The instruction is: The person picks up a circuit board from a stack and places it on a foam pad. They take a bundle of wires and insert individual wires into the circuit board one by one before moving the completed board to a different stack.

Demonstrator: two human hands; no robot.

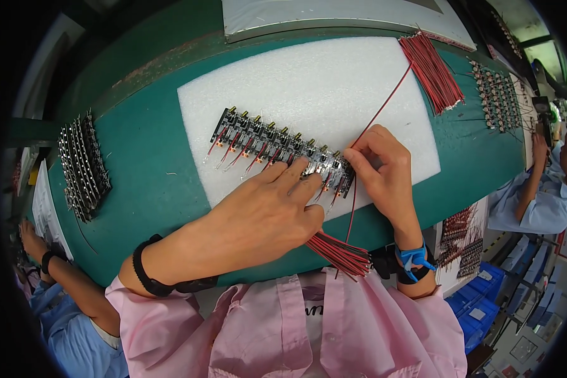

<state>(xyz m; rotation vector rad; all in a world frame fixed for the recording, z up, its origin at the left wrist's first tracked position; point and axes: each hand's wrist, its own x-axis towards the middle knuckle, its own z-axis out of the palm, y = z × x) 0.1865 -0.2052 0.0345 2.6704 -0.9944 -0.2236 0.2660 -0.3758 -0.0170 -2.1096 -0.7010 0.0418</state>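
A strip of small joined circuit boards lies slanted on a white foam sheet. Brass-coloured parts stick up along its far edge, and short red and black wires hang from its near edge. My left hand rests its fingertips on the strip's right half. A bundle of red and black wires comes out from under its curled thumb side; the grip itself is hidden. At the strip's right end, my right hand pinches a long red wire, which runs up toward the far right and down past the strip.
A pile of red wires lies on the foam's far right corner. Stacked board strips stand on the green table at left; more small assemblies lie at right. People sit at both sides. Blue bins are at lower right.
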